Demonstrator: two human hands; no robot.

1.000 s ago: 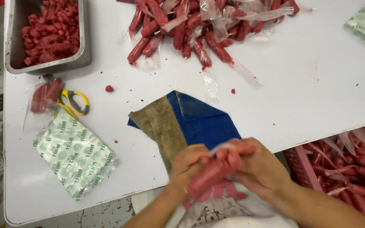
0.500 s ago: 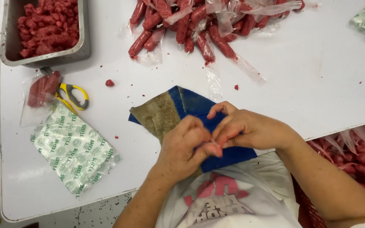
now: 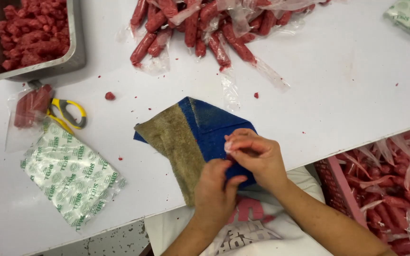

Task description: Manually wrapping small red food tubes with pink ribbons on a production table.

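Observed at near table edge: both hands together over blue cloth (image 3: 217,130). Right hand (image 3: 258,159) w/ fingers curled, thumb and fingertips pinching small pale piece of clear plastic wrap (image 3: 230,144) at upper-left of hand. Wrap too small and crumpled to read long axis or pointing direction; cannot tell. Left hand (image 3: 216,194) just below and touching right, fingers bent in toward same spot; grip on anything not discernible, cannot tell.

Noted blue cloth lying flat on white table (image 3: 347,85), corner pointing away from person, olive-brown towel (image 3: 176,142) overlapping its left side, long axis running diagonal from upper left to lower right.

Recorded elsewhere: pile of red sausage sticks in clear wrap (image 3: 205,28) at far side, mostly lengthwise toward person. Steel tray of red meat bits (image 3: 29,33) at far left. Yellow-handled scissors (image 3: 67,114) beside small bag of red sticks (image 3: 32,106). Green-printed packet (image 3: 69,173) at left front. Pink crate of wrapped sticks (image 3: 390,185) at right, below table level.
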